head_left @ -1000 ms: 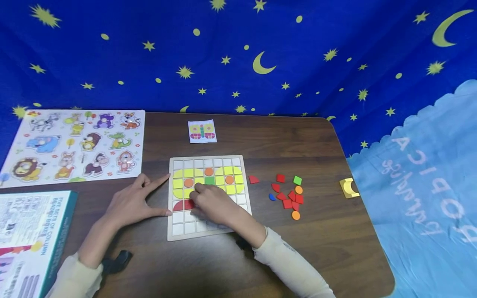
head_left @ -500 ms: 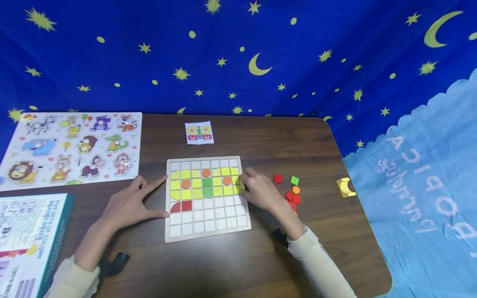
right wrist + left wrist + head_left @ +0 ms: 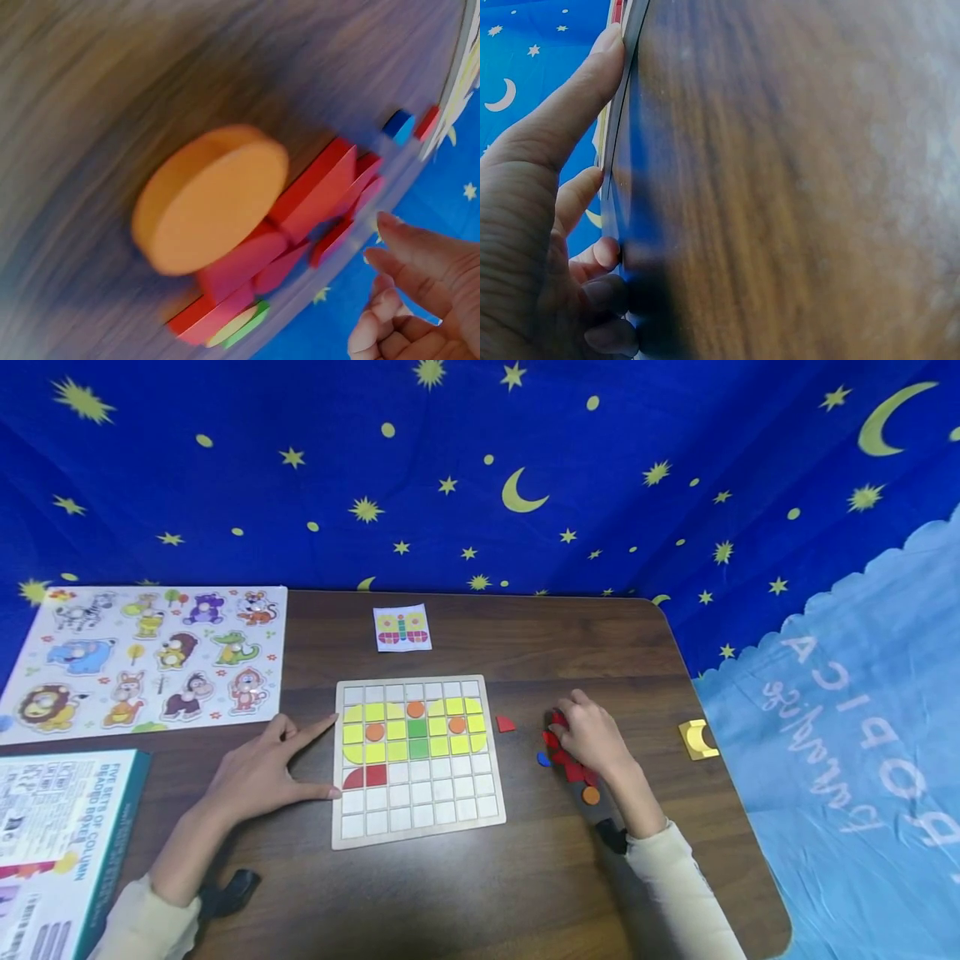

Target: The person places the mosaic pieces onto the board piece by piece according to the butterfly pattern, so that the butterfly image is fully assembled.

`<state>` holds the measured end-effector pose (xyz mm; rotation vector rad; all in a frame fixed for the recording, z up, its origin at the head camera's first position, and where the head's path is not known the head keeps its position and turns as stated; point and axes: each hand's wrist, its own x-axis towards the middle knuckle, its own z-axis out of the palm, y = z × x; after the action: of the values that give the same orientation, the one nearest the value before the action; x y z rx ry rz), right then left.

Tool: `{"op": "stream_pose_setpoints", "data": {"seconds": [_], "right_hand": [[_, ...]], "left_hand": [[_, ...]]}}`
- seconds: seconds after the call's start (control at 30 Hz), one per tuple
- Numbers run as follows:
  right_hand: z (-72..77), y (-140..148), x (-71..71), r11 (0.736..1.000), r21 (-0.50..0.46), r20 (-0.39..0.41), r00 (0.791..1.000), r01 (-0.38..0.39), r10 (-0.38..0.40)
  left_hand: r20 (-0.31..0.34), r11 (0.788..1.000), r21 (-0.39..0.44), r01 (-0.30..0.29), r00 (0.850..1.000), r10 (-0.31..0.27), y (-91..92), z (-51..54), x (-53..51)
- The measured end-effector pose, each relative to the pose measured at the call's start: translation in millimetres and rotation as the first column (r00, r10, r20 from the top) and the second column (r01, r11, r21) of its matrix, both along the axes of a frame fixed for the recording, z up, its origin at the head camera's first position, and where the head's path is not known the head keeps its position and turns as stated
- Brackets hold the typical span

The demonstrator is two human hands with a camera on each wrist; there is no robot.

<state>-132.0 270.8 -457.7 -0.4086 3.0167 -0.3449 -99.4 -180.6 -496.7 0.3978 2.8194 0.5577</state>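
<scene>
A gridded wooden board (image 3: 420, 835) lies mid-table, with yellow, orange, green and red pieces set in its cells. In its lower-left part a red quarter-round (image 3: 352, 777) sits beside a red square (image 3: 376, 774). My left hand (image 3: 258, 770) touches the board's left edge with spread thumb and forefinger; the left wrist view shows that thumb (image 3: 577, 105) against the edge. My right hand (image 3: 596, 735) reaches over loose red pieces (image 3: 573, 771), fingers bent, partly hiding them. In the right wrist view, nothing shows between thumb and forefinger. An orange disc (image 3: 210, 202) lies nearby.
A loose red quarter-round (image 3: 506, 723) lies right of the board, and a blue half-round (image 3: 543, 759) beside the pile. Behind the board is a butterfly pattern card (image 3: 402, 627). An animal puzzle (image 3: 150, 660) and a box (image 3: 63, 852) lie left; a yellow block (image 3: 697, 740) sits far right.
My right hand has left the board, passing its right edge, and is now over the loose pieces. The red square it covered is visible in its cell. My left hand stays at the board.
</scene>
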Motion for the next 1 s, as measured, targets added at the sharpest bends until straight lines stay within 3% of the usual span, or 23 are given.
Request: {"op": "stream_pose_setpoints", "data": {"seconds": [0.3,0.67,0.83,1.0], "right_hand": [[-5.6,13,-4.2,0.998,0.047,0.073,0.996,0.039,-0.043],[-3.4,19,-3.8,0.997,0.066,0.091,0.995,0.029,-0.035],[7.5,8,1.1,0.997,0.074,0.049,0.999,-0.002,-0.002],[12.1,-12,5.2,0.995,0.057,-0.02,0.996,-0.084,0.085]], "left_hand": [[-0.006,1.0,0.005,-0.002,1.0,0.002,-0.9,-0.6,2.7],[0.03,1.0,0.007,0.01,1.0,-0.01,-0.3,1.8,2.7],[0.034,1.0,0.009,0.007,0.999,-0.008,-0.4,1.7,2.4],[0.026,1.0,0.005,0.007,1.0,-0.008,-0.6,1.6,0.6]]}}
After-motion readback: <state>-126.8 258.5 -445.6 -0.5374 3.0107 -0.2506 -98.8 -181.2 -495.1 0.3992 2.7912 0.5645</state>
